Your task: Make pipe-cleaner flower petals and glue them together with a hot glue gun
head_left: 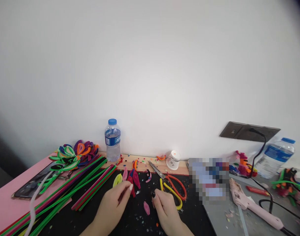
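My left hand (113, 205) rests on the black mat (130, 219), its thumb and forefinger pinched at a red pipe-cleaner petal (131, 186). My right hand (164, 208) lies beside it with fingers curled, its fingertip close to a pink petal (146, 207) on the mat; whether it holds anything is unclear. More bent petals, a yellow one (117, 180) among them, with pink and red ones, lie just beyond the hands. Red-handled scissors (173, 183) and yellow-handled pliers (172, 193) lie right of my right hand.
Long green, red and pink pipe cleaners (73, 190) fan out at the left, with looped flower shapes (76, 152) behind. A water bottle (112, 140) and a small white cup (173, 160) stand by the wall. A pink glue gun (248, 205), a second bottle (275, 157) and a wall socket (248, 131) are at the right.
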Tool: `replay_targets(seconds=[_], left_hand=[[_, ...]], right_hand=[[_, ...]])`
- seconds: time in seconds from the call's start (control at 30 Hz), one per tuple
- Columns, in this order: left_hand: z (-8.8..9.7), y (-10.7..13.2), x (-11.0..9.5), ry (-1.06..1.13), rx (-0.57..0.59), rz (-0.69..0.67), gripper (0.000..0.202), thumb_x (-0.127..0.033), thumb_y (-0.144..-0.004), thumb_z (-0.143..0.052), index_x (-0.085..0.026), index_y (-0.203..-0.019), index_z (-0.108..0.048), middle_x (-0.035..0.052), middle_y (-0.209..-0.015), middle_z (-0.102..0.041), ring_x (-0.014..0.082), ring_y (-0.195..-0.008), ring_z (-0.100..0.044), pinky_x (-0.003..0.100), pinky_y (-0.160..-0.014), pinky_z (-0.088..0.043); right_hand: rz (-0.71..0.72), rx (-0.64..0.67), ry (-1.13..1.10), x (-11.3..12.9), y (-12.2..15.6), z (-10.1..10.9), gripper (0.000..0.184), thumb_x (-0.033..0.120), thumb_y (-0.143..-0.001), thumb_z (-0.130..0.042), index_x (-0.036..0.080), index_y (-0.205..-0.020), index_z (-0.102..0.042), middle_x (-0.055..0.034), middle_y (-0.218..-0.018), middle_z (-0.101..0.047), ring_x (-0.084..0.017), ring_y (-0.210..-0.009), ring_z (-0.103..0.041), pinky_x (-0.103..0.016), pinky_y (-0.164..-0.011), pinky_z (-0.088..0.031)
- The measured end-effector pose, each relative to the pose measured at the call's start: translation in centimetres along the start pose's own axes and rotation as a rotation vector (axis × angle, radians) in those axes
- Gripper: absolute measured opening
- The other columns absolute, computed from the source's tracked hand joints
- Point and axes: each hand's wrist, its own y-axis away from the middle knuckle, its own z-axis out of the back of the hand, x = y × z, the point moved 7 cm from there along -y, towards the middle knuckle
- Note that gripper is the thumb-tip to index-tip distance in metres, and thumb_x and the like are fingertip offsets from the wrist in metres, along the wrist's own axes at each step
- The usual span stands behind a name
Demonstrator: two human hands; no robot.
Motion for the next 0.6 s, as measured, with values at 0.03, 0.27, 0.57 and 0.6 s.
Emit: replay_targets(seconds=[0.03,0.27,0.57,0.6], left_hand=[[1.0,-0.4,-0.2,-0.138,-0.061,-0.078,0.022,-0.037,-0.085,-0.044,-0.022,-0.087,-0.06,0.0041,-0.082,-0.064,0.0213,-0.079,-0.058,0.03,-0.075,-0.043],[5.6,-3.3,3.3,-0.758,-0.168,0.014,0.022,-0.027,-0.08,-0.04,-0.017,-0.088,-0.058,0.0108,-0.092,-0.061,0.0282,-0.088,-0.057,0.037,-0.076,-0.044],[5.5,-3.3,3.6,-0.704,-0.104,0.067,0.015,-0.029,-0.084,-0.037,-0.021,-0.081,-0.05,0.0056,-0.08,-0.063,0.0235,-0.078,-0.061,0.028,-0.059,-0.041],[5.5,-3.3,3.5,-0.701,-0.104,0.064,0.015,-0.029,-0.084,-0.037,-0.021,-0.083,-0.05,0.0055,-0.081,-0.064,0.0234,-0.078,-0.061,0.027,-0.058,-0.041]], right_hand=[[-0.003,0.002,-0.005,-0.1,0.0,0.0,0.033,0.028,-0.093,-0.025,0.021,-0.06,-0.028,0.0034,-0.055,-0.037,-0.011,-0.051,-0.038,-0.023,-0.05,-0.027],[-0.008,0.0,-0.019,0.1,-0.1,0.1,0.034,0.028,-0.093,-0.025,0.021,-0.06,-0.03,0.003,-0.055,-0.038,-0.011,-0.05,-0.039,-0.023,-0.05,-0.027],[0.005,-0.001,0.004,0.2,0.0,0.1,0.033,0.026,-0.092,-0.026,0.021,-0.06,-0.028,0.0037,-0.054,-0.037,-0.011,-0.049,-0.039,-0.023,-0.049,-0.026],[0.007,0.0,0.005,0.2,0.0,0.0,0.033,0.025,-0.092,-0.026,0.021,-0.06,-0.029,0.0037,-0.054,-0.038,-0.011,-0.049,-0.039,-0.023,-0.049,-0.026]])
